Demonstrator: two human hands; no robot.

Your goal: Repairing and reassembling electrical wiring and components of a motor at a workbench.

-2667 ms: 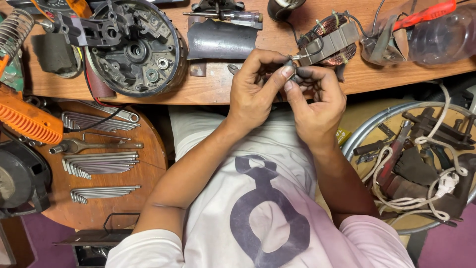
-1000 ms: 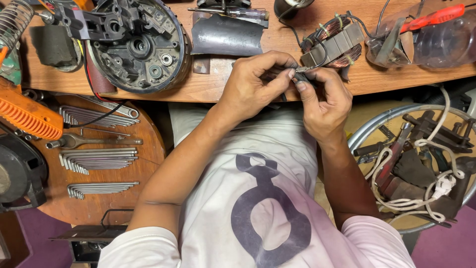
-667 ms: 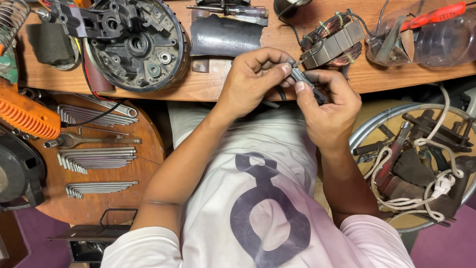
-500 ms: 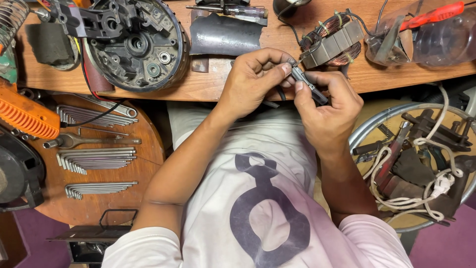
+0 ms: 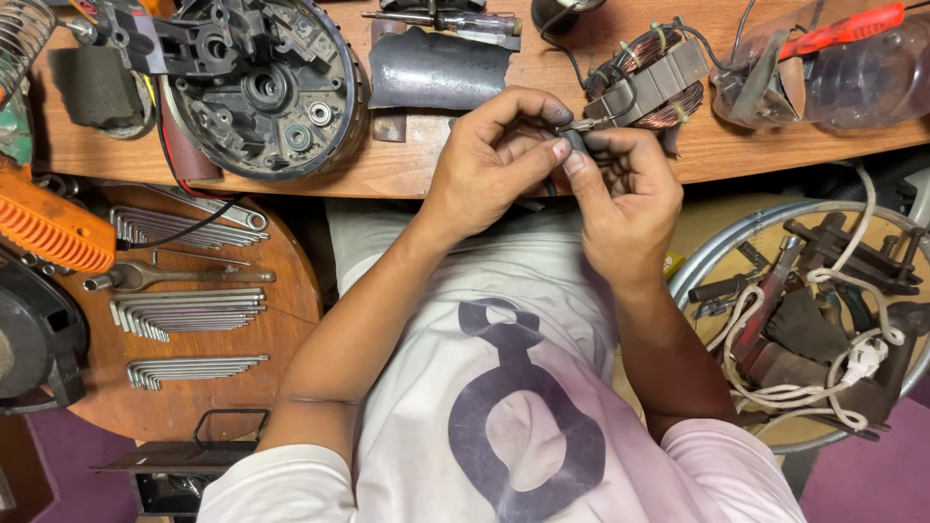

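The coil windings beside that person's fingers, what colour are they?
Coppery reddish-brown, on the wire windings wrapped around a grey core, clearest in the head view.

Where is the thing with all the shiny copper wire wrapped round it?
The copper-wound coil lies on the wooden workbench, toward its right, just beyond the right hand and left of the clear plastic container.

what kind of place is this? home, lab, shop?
Most likely a small motor or appliance repair workshop. A wooden bench carries an opened round motor housing and a copper-wound stator coil; sets of hex keys lie on a round stool beside it. Both hands, left hand and right hand, pinch a small dark part.
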